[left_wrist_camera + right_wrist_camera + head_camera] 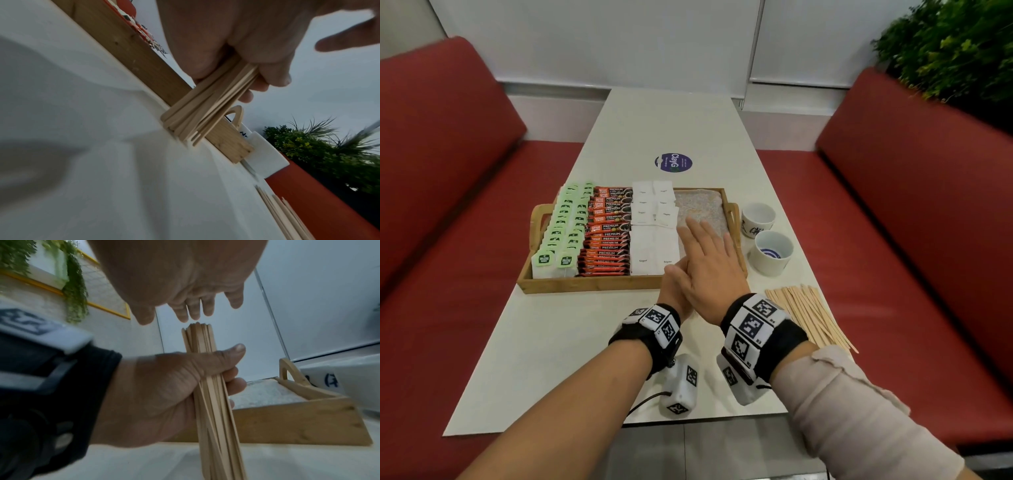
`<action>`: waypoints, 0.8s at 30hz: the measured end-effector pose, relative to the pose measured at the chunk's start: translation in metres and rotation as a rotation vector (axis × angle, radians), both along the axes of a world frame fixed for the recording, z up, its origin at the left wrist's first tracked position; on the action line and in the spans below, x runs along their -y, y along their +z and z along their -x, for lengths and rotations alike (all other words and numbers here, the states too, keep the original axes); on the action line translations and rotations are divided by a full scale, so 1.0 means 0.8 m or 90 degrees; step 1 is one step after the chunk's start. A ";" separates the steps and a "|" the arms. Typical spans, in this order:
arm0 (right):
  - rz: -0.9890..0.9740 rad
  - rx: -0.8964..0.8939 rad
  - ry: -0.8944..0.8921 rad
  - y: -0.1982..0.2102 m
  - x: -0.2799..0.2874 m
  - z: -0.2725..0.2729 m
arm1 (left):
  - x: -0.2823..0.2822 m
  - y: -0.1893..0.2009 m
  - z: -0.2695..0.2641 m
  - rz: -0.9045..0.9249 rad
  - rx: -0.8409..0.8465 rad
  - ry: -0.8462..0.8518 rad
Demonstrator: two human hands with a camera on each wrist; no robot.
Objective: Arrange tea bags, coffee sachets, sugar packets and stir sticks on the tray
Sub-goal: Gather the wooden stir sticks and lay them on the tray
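Note:
A wooden tray (585,284) holds rows of green-tagged tea bags (558,236), red coffee sachets (606,236) and white sugar packets (654,222). Its right part shows only a speckled liner (702,205). My left hand (674,284) grips a bundle of wooden stir sticks (205,113) upright, its lower ends on the table against the tray's front wall. My right hand (705,260) is flat with straight fingers (195,309) just above the bundle's top ends (197,327). More loose stir sticks (808,315) lie on the table to the right.
Two white cups (756,219) (770,253) stand right of the tray. A round purple sticker (673,162) sits on the white table (551,359) beyond it. Red benches (441,205) flank the table, and a green plant (955,48) is at the far right.

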State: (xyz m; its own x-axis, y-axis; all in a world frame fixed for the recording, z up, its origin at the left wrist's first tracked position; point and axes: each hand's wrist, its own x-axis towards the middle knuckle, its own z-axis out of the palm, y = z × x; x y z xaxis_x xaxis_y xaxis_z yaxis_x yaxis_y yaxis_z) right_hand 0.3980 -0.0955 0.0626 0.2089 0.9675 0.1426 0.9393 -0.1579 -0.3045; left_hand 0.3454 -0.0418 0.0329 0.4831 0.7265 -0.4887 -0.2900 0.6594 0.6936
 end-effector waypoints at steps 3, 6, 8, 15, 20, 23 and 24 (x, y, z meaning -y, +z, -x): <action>0.078 -0.033 0.017 -0.005 0.001 -0.002 | 0.005 -0.004 0.002 -0.047 -0.012 -0.011; 0.079 -0.128 0.026 -0.010 0.004 -0.004 | 0.006 -0.012 0.005 -0.063 0.011 -0.018; -0.023 -0.198 -0.021 -0.007 0.006 -0.005 | 0.001 -0.008 0.004 -0.242 -0.159 -0.054; 0.033 -0.421 -0.278 -0.012 0.003 0.009 | -0.034 0.011 0.023 -0.255 -0.105 -0.079; 0.096 -0.423 -0.240 -0.018 -0.011 0.031 | -0.053 0.032 0.035 -0.130 -0.002 -0.165; 0.056 -0.422 -0.262 -0.010 -0.019 0.042 | -0.058 0.040 0.039 -0.130 -0.014 -0.191; 0.056 -0.420 -0.260 -0.008 -0.022 0.045 | -0.060 0.042 0.038 -0.137 -0.029 -0.200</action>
State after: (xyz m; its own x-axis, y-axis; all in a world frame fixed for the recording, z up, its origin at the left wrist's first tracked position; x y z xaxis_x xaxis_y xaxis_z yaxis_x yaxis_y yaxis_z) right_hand 0.3621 -0.0780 0.0561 0.5660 0.7976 -0.2085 0.4304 -0.5016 -0.7505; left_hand 0.3152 0.0064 0.0662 0.6796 0.6353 -0.3669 -0.0628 0.5487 0.8337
